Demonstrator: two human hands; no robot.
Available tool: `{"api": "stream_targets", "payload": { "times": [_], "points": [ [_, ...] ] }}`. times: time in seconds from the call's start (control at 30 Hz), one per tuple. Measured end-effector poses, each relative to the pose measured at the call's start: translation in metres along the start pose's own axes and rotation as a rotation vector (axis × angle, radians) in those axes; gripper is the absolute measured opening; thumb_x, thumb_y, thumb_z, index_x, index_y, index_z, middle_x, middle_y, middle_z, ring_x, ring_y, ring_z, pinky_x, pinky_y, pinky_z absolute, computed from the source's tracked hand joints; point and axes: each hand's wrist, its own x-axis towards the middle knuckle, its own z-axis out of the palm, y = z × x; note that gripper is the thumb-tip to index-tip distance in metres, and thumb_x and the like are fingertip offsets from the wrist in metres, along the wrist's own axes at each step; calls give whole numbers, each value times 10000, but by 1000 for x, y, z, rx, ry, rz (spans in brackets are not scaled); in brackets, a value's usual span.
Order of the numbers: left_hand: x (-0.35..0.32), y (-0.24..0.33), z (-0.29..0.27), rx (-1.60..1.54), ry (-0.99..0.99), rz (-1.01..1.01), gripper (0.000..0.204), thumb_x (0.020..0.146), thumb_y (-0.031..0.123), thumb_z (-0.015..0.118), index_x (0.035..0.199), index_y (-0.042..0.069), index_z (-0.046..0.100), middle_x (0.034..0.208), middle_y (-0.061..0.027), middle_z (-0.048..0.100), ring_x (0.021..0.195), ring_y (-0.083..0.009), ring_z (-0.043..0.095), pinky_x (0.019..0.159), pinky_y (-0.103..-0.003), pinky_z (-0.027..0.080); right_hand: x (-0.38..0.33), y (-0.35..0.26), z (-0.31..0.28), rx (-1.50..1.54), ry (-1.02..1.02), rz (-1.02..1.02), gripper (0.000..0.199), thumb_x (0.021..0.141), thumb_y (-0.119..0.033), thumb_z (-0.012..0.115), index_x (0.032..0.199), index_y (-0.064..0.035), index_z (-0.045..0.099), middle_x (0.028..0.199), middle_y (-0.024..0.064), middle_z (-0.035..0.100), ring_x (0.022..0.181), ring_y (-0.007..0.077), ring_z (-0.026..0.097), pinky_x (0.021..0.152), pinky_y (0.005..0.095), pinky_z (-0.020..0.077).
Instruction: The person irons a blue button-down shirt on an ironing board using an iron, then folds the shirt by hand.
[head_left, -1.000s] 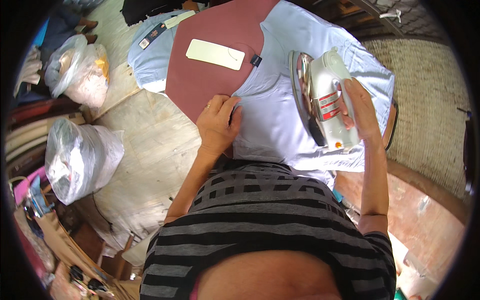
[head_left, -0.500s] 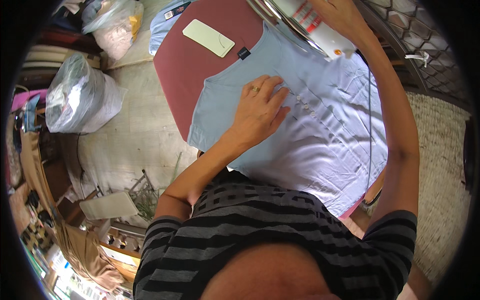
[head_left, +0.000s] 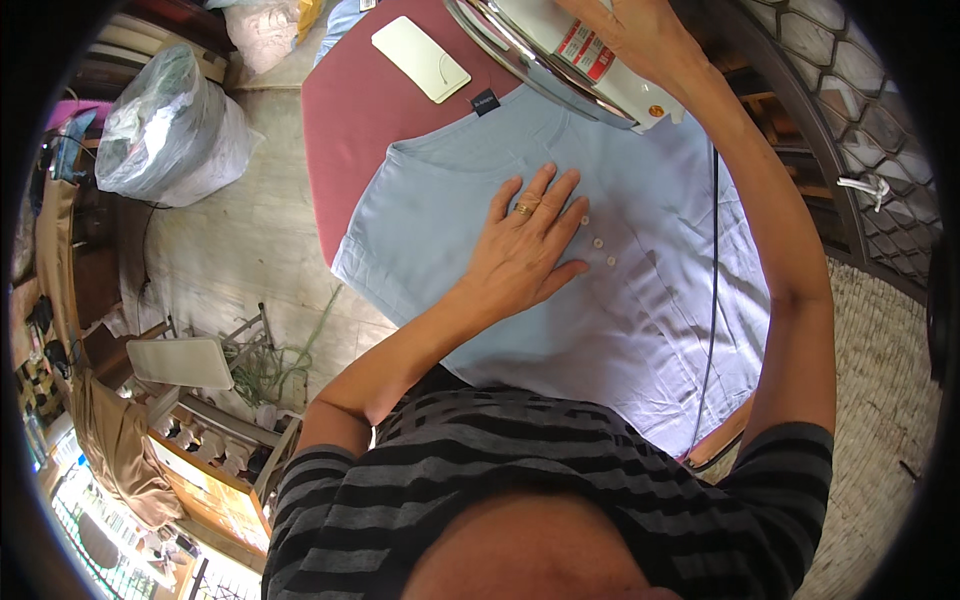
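A light blue buttoned top (head_left: 440, 220) lies spread over a dark red padded board (head_left: 335, 120). My left hand (head_left: 520, 240), with a ring on one finger, rests flat on the cloth with fingers spread, just left of a short row of white buttons (head_left: 598, 243). At the upper right, my right hand (head_left: 650, 40) grips a white iron (head_left: 655, 75) with a shiny metal base. Part of this hand and the iron's handle run past the top edge. The iron covers the garment's upper right side near the neckline. A dark label (head_left: 485, 102) shows at the neck.
A pale card tag (head_left: 420, 58) lies on the board by the neckline. A dark cord (head_left: 712, 300) hangs across the garment's right side. Plastic bags (head_left: 175, 130) stand on the floor at left, above a small folding stool (head_left: 180, 362). A metal lattice gate (head_left: 870, 130) is at right.
The iron and my right hand have moved left, closer to the label and neckline. My left hand's fingers have spread wider on the cloth. The view has shifted slightly.
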Motion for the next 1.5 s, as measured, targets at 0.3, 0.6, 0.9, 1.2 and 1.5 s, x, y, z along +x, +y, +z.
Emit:
{"api": "stream_targets", "payload": {
  "times": [0.3, 0.6, 0.9, 1.2, 1.5],
  "points": [
    [1, -4, -4, -47, 9, 4, 643, 794, 372, 751, 1332, 84, 550, 1523, -118, 379, 1408, -309, 351, 1114, -513, 275, -5, -2, 1, -66, -6, 34, 436, 942, -389, 613, 938, 46, 596, 802, 315, 629, 801, 459, 657, 661, 473, 502],
    [18, -18, -4, 7, 136, -34, 652, 766, 334, 762, 1313, 49, 548, 1463, -122, 432, 1223, -330, 454, 984, -467, 371, -13, -4, -1, -73, -16, 58, 419, 932, -365, 625, 966, 52, 613, 808, 313, 640, 793, 451, 665, 667, 470, 508],
    [14, -22, -5, -16, 172, -34, 609, 794, 322, 749, 1302, 51, 553, 1456, -127, 438, 1221, -324, 459, 984, -461, 379, -24, 42, 7, -67, 63, 58, 415, 993, -425, 567, 1076, -25, 647, 642, -40, 487, 515, 49, 429, 489, 259, 376],
    [12, -23, -3, -130, 297, -9, 537, 763, 202, 779, 1246, 74, 581, 1393, -153, 432, 1175, -332, 499, 957, -453, 406, 1, 45, -28, 142, 35, 204, 432, 965, -443, 580, 1002, -16, 639, 675, 54, 503, 610, 148, 491, 566, 302, 399],
    [10, -27, -7, -337, 353, -47, 349, 780, 73, 749, 1113, 60, 643, 1188, -139, 541, 1012, -311, 589, 827, -401, 487, -49, 17, -49, 262, -65, 367, 459, 979, -497, 550, 928, -43, 601, 588, -44, 426, 452, 32, 356, 422, 232, 283]
  ]
}}
